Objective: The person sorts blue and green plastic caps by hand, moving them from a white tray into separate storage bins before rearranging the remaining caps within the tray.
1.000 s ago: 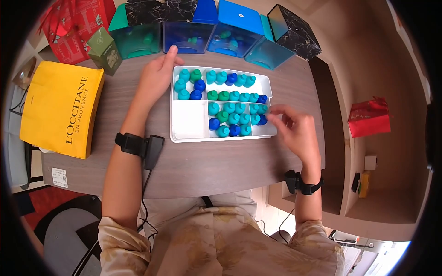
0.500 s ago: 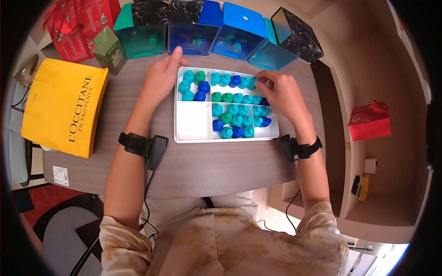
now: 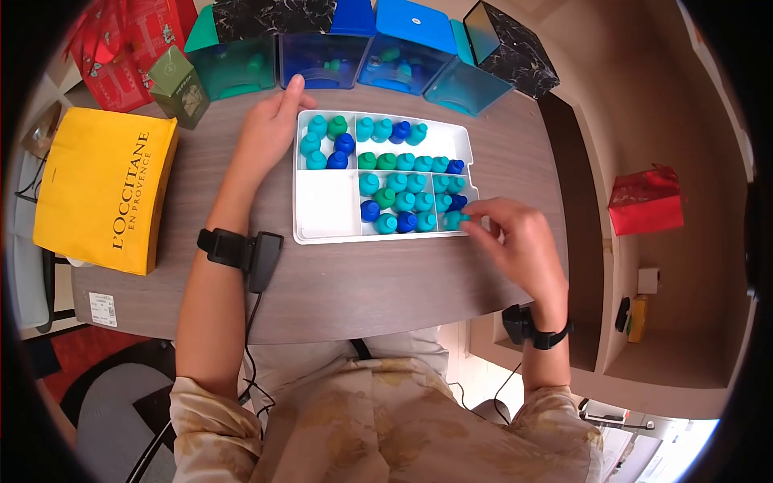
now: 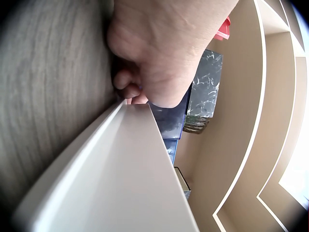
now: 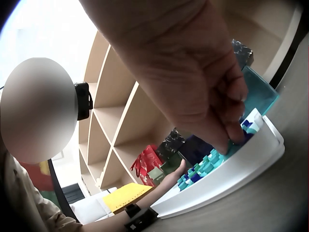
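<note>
A white divided tray [image 3: 326, 208] on the table holds small bottle-shaped pieces in teal, green and blue. My right hand [image 3: 515, 237] pinches a teal bottle [image 3: 454, 220] between thumb and fingertips, at the front of the lower-right compartment. Two teal bottles [image 3: 455, 183] and a blue one [image 3: 457, 202] are among those just behind it. In the right wrist view, these fingertips [image 5: 234, 137] come down inside the tray wall [image 5: 231, 186]. My left hand [image 3: 270, 133] rests by the tray's far left corner, thumb pointing up, its fingers loosely bent beside the wall [image 4: 120, 169].
Behind the tray stand tinted boxes in green [image 3: 233, 68], dark blue [image 3: 318, 64], blue [image 3: 403, 64] and teal [image 3: 467, 84]; some hold bottles. A yellow bag [image 3: 105, 193], a small green box [image 3: 179, 88] and a red bag [image 3: 129, 52] stand at left.
My right hand reached to the right end of the tray's back row, took a teal bottle there and brought it to the lower-right compartment. My left hand has stayed by the corner.
</note>
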A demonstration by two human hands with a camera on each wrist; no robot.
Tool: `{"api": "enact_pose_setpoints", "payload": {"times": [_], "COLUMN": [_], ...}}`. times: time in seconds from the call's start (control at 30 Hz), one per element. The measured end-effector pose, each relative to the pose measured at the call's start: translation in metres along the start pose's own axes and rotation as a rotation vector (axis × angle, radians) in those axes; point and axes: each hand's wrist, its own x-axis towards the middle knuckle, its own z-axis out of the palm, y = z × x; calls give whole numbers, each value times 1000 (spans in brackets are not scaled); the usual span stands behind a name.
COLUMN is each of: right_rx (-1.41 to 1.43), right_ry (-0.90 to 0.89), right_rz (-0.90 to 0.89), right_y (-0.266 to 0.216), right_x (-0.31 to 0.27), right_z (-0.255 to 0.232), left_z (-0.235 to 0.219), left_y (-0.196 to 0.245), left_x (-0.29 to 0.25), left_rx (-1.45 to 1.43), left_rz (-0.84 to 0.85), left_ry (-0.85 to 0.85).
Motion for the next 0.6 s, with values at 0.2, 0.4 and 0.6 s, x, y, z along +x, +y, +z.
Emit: {"api": "enact_pose_setpoints", "payload": {"times": [0.2, 0.4, 0.6], "right_rx": [61, 22, -86], "right_ry": [-20, 136, 100], "right_rz": [-18, -23, -160], "right_y": [-1, -9, 9], "right_x": [5, 60, 126], "right_z": [9, -5, 30], "left_z": [1, 1, 0], "left_y": [-1, 2, 8], "left_x": [0, -1, -5], "left_rx": [3, -7, 12], "left_rz": [-20, -3, 0], "left_ry": [15, 13, 23]}}
